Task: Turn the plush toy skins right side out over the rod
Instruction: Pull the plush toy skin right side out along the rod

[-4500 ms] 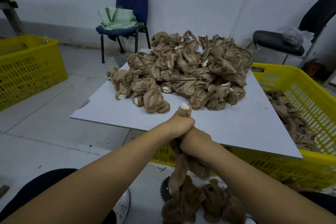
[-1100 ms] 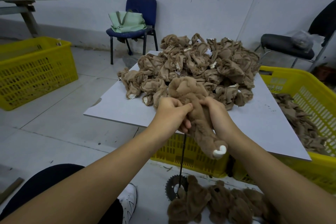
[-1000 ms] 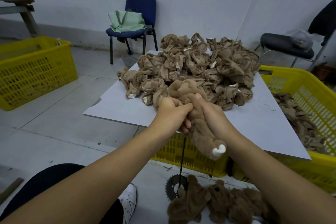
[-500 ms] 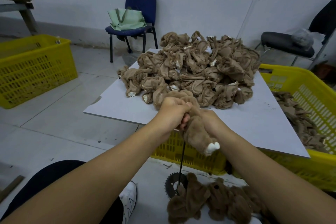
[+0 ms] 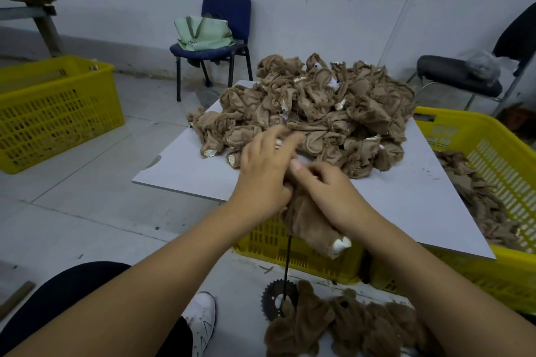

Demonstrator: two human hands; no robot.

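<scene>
Head view, one entry per item. Plush toy skin: brown, furry side out, white patch at its lower end, hanging off the near edge of the counter above the rod. Rod: thin, dark, upright, rising from a toothed disc on the floor; its top is hidden under the skin. Right hand: grip closed around the upper part of the skin, thumb pointing forward. Left hand: fingers extended and loosely spread, holding nothing, reaching over the counter with fingertips at the near edge of the pile of skins. Pile: tan, crumpled, inside-out skins with white bits showing, heaped on the far half of the counter. Finished skins: furry brown, lying on the floor beside the disc. Yellow crate: under and right of the counter, holding more tan skins. Second yellow crate: on the floor, well apart to the left. Blue chair: by the wall, carrying a green bag. Dark chair: far right.
</scene>
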